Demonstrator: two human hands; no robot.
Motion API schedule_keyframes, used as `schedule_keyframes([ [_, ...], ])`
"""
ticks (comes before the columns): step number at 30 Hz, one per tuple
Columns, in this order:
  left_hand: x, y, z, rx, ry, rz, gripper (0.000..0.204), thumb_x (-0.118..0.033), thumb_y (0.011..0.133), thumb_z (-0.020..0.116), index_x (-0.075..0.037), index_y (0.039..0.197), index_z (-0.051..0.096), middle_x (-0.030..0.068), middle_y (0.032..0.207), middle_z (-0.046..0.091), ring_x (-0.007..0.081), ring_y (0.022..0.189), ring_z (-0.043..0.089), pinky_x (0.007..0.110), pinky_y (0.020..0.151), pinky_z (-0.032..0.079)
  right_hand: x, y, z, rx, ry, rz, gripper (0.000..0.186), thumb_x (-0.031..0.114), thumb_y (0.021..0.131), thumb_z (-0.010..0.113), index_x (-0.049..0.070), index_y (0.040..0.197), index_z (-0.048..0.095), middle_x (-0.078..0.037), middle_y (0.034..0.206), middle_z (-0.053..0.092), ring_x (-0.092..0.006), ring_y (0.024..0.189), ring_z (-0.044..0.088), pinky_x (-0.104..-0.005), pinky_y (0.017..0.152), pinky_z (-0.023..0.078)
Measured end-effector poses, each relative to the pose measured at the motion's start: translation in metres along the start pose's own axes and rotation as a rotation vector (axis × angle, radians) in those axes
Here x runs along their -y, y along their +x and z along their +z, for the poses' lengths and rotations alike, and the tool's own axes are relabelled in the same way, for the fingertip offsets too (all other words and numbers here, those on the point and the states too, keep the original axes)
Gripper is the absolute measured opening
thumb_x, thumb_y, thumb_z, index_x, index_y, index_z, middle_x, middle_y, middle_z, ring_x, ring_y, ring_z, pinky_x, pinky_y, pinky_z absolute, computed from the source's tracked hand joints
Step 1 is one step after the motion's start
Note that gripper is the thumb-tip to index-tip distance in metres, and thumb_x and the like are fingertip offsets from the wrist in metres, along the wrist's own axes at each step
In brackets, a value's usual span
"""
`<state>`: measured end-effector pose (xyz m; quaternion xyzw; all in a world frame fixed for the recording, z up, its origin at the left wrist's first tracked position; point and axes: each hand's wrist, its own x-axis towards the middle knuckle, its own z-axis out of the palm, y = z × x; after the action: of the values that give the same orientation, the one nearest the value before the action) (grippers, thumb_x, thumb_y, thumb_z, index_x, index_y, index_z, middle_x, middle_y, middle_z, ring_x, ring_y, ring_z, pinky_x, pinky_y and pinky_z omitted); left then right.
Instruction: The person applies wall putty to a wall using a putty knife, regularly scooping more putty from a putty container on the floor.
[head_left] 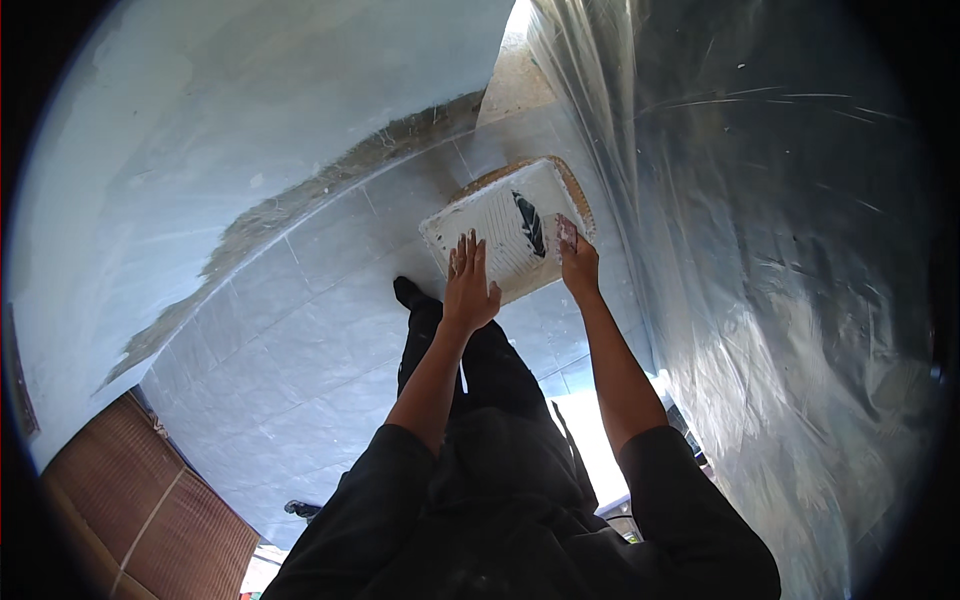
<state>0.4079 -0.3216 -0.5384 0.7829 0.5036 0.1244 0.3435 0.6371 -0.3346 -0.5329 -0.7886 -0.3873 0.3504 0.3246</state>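
A white paint tray with a ribbed slope stands on the floor, its inside coated in white and its far rim edged in brown. Inside it shows a long dark green-black shape streaked with white; whether it is a tool or a bare patch, I cannot tell. My left hand is over the tray's near left side, fingers stretched out, white smears on the fingertips, nothing in it. At the right side of the tray, my right hand is closed on a small reddish, white-smeared block, its kind unclear.
Clear plastic sheeting hangs along the right. On the left, a pale wall has a rough grey band along its foot. Grey tiles cover the floor. Brown ribbed panels stand at the lower left. My dark shoe is near the tray.
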Motion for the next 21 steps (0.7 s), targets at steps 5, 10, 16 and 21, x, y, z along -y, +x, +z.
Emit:
schedule_keyframes([
  [5, 0.019, 0.02, 0.053, 0.12, 0.018, -0.054, 0.082, -0.014, 0.083, 0.063, 0.004, 0.154, 0.028, 0.0258, 0.166, 0.017, 0.0412, 0.155, 0.014, 0.053, 0.127, 0.015, -0.07, 0.015, 0.012, -0.07, -0.17, -0.107, 0.036, 0.005, 0.094, 0.057, -0.001, 0.129, 0.063, -0.025, 0.111, 0.072, -0.0408, 0.107, 0.068, -0.0439, 0.095, 0.051],
  [10, 0.049, 0.028, 0.09, 0.175, 0.076, -0.076, 0.081, -0.015, 0.084, 0.064, 0.003, 0.154, 0.028, 0.0245, 0.166, 0.018, 0.0397, 0.155, 0.015, 0.052, 0.127, 0.015, -0.088, 0.037, 0.038, -0.036, -0.218, -0.067, 0.034, 0.005, 0.095, 0.057, 0.002, 0.128, 0.063, -0.027, 0.106, 0.07, -0.047, 0.101, 0.066, -0.0507, 0.087, 0.05],
  [16, 0.068, 0.035, 0.116, 0.155, 0.079, -0.023, 0.082, -0.012, 0.081, 0.065, 0.002, 0.154, 0.028, 0.0236, 0.165, 0.021, 0.0392, 0.155, 0.016, 0.052, 0.127, 0.014, -0.082, 0.059, 0.046, -0.071, -0.338, -0.071, 0.032, 0.003, 0.096, 0.055, 0.005, 0.127, 0.063, -0.027, 0.106, 0.07, -0.0471, 0.1, 0.066, -0.0466, 0.084, 0.052],
  [21, 0.073, 0.035, 0.126, 0.16, 0.055, 0.011, 0.083, -0.013, 0.084, 0.064, 0.0, 0.156, 0.024, 0.0237, 0.165, 0.02, 0.0415, 0.155, 0.015, 0.053, 0.127, 0.014, -0.087, 0.067, 0.048, -0.044, -0.402, -0.112, 0.037, 0.002, 0.092, 0.056, 0.004, 0.129, 0.061, -0.029, 0.096, 0.069, -0.0475, 0.092, 0.067, -0.0535, 0.081, 0.05],
])
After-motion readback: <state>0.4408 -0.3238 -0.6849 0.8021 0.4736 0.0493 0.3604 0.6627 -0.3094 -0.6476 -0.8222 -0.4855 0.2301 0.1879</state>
